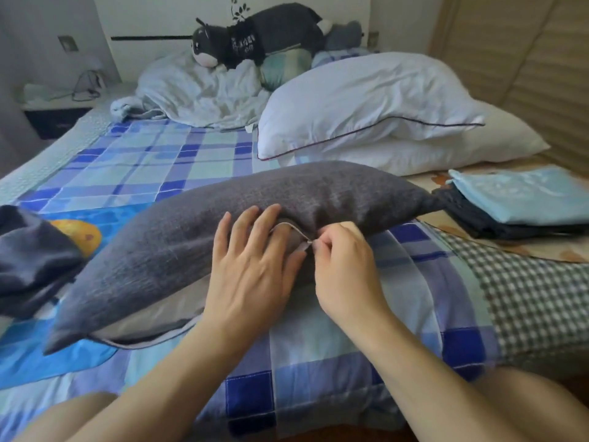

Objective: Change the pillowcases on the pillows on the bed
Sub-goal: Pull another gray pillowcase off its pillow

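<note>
Forearms nearest the camera lead to two hands working on the bed (pixel 153 154), which carries everything in view. One grey pillow (pixel 223 218) lies across the checked quilt directly in front of the person, its open edge turned toward them, probably so that the closure is within reach. Two white pillows (pixel 366 100), stacked behind it, have no covers, so they seem to await theirs. Two folded cases (pixel 522 199), one light blue on one dark, lie at right, near the pillow, probably as replacements. One plush toy (pixel 255 36) lies at the headboard. Left hand (pixel 251 266) rests flat, fingers spread, pressing the grey fabric steady. Right hand (pixel 341 266) is curled, fingertips pinching what appears to be a zip pull (pixel 308 242) at the seam.
</note>
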Motion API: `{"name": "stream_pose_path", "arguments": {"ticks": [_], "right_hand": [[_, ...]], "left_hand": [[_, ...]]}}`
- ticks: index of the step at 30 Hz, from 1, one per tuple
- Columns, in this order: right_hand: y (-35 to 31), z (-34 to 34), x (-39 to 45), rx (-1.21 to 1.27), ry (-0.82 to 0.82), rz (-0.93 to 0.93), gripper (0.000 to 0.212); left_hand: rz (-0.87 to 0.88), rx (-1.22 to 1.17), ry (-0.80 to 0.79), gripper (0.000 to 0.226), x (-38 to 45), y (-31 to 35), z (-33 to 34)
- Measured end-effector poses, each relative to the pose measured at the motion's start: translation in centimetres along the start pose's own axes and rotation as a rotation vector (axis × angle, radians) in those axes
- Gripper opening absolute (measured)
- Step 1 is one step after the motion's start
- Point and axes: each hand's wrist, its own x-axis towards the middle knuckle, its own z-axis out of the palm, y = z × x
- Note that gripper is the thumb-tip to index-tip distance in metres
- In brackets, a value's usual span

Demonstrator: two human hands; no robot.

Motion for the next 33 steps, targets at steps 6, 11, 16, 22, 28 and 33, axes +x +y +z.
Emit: {"name": "stream_pose_path", "arguments": {"ticks": [6,11,16,22,28,33], "right_hand": [[0.8,0.4,0.3,0.113,0.018,0.063,0.017],[0.9,0.9,0.4,0.179,0.039,0.105,0.021],[0.3,1.0,0.2,0.123,0.070,0.018,0.023],[0.9,1.6,0.6,-0.075,0.145,-0.123,0.010],[4.5,-0.4,3.8,-0.450,0.318,-0.090,0.006],[8.1,-4.7,5.4,-0.455,0.385,0.068,0.014]], "left_hand": [[-0.047,-0.072,-0.028,0.037,-0.1,-0.4,1.0],[0.069,-0.043,0.005,0.022,-0.3,-0.2,2.2],[0.024,0.055,0.015,0.021,-0.5,0.3,2.9],[-0.020,0.106,-0.080,0.030,0.4,-1.1,2.7],[-0.027,0.141,-0.092,0.028,0.3,-2.3,1.9],[-0.006,0.129,-0.101,0.028,0.3,-2.1,1.9]]}}
